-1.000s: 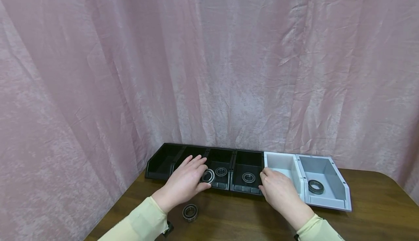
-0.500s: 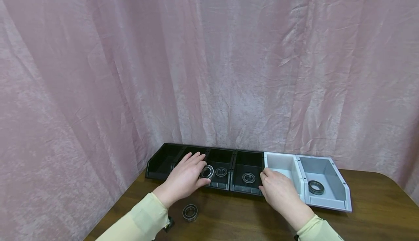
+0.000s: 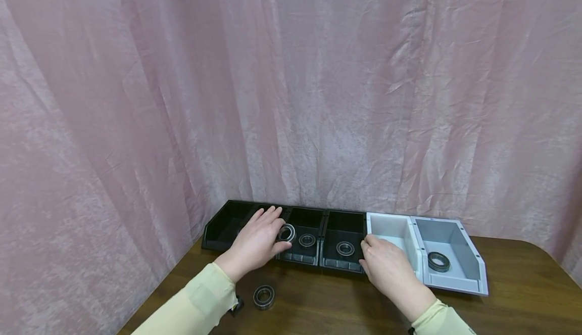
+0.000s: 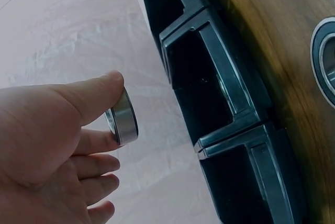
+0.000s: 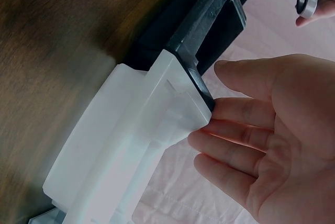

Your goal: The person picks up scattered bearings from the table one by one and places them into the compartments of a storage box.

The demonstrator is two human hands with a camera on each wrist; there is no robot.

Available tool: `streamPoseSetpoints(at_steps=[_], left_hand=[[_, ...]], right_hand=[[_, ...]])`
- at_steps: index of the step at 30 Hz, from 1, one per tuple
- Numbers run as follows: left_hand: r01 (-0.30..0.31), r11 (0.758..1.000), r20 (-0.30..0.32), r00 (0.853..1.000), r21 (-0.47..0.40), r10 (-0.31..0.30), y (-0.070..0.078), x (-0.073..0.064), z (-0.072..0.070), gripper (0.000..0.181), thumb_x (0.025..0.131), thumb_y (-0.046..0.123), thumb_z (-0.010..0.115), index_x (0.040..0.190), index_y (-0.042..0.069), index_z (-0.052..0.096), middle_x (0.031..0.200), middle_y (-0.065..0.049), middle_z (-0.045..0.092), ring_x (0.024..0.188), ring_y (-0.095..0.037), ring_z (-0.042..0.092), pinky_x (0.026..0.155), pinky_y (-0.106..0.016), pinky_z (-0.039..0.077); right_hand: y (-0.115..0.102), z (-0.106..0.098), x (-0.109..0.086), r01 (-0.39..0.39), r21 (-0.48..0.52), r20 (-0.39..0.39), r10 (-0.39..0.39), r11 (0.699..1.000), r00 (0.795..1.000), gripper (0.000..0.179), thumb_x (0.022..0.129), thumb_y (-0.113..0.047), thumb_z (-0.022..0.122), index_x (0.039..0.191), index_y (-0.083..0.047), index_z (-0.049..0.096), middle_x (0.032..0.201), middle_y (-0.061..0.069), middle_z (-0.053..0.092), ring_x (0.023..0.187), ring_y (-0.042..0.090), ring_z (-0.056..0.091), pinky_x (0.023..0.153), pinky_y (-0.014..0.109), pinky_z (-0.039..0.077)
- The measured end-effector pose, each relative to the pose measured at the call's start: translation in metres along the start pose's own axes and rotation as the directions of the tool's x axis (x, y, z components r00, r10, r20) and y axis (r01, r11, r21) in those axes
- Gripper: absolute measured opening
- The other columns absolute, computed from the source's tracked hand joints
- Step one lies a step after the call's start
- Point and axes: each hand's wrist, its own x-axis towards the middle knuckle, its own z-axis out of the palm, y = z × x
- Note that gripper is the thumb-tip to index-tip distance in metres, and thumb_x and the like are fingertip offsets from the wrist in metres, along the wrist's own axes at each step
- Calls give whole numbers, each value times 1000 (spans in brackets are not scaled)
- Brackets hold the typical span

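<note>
A metal ball bearing (image 3: 292, 234) is pinched between the thumb and index finger of my left hand (image 3: 254, 244), over the black bins. In the left wrist view the bearing (image 4: 125, 120) shows its shiny outer rim, and the other fingers are loosely bent. My right hand (image 3: 391, 264) rests with its fingertips at the edge where a black bin (image 3: 343, 221) meets the white bin (image 3: 391, 221). The right wrist view shows that hand (image 5: 277, 145) with fingers extended against the corner, thumb apart from them. One bearing (image 3: 306, 245) lies in the black bin beside the left hand.
Another bearing (image 3: 345, 254) lies in the rightmost black bin. The grey bin (image 3: 459, 244) at the right end holds a darker bearing (image 3: 438, 269). On the wooden table (image 3: 318, 304), a loose bearing (image 3: 264, 307) lies near the left wrist. Behind hangs a pink curtain (image 3: 295, 97).
My left hand has risen slightly up and away with the bearing in its pinch. The right hand stays at the bin edge.
</note>
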Motion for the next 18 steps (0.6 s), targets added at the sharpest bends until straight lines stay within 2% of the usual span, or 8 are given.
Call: streamPoseSetpoints(at_steps=[10, 18], left_hand=[[58, 998, 10, 998, 8, -59, -9, 7, 6, 52, 101, 40, 82, 135, 0, 73, 160, -25, 56, 156, -40, 46, 130, -59, 30], [86, 996, 15, 996, -3, -86, -19, 13, 9, 51, 102, 39, 82, 131, -1, 73, 158, -26, 57, 154, -43, 48, 128, -62, 32]], right_hand=[[0, 2, -1, 1, -6, -5, -1, 1000, 1000, 34, 84, -19, 96, 104, 1, 77, 94, 9, 66, 79, 27, 71, 72, 43, 62], [1, 2, 0, 5, 3, -17, -5, 1000, 1000, 33, 83, -18, 96, 101, 1, 77, 92, 9, 65, 77, 28, 70, 70, 43, 62]])
